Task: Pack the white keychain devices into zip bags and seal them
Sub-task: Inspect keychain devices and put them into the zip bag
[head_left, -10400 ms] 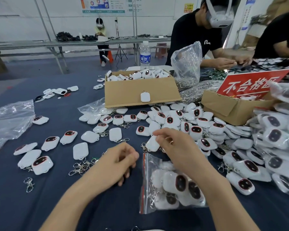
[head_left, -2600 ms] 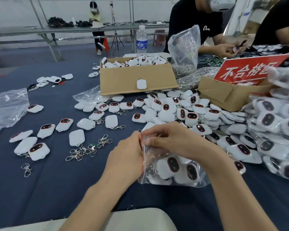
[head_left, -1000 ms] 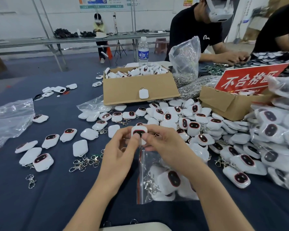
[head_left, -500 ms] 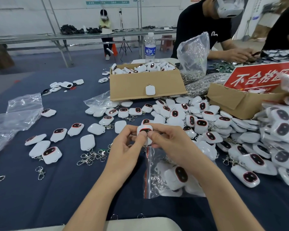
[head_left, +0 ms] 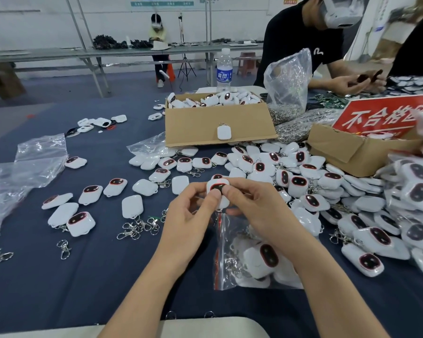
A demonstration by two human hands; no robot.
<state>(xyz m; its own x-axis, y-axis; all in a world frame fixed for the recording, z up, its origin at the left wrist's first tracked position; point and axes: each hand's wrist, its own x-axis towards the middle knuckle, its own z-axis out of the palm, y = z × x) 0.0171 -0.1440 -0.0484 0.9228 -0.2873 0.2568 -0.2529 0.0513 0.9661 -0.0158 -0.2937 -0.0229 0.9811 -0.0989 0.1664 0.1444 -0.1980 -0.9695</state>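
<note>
Several crumpled clear plastic bags lie at the left edge of the frame on the dark blue worktop. Right of them, loose white keychain devices sit scattered, some face up, some face down, with a tangle of metal clasps just below. At centre our left hand pinches one white keychain device between thumb and forefinger, and our right hand grips the same device from the other side, thumb on its dark face. We hold it just above the zip bag, which lies on the worktop under our right wrist, red zip strip along its left edge, several devices inside. In the upper centre an open cardboard box is heaped with more devices, a water bottle beyond it. To the right a dense pile of devices spreads toward a second cardboard box carrying a red sign, and filled bags stack at the right edge.
</note>
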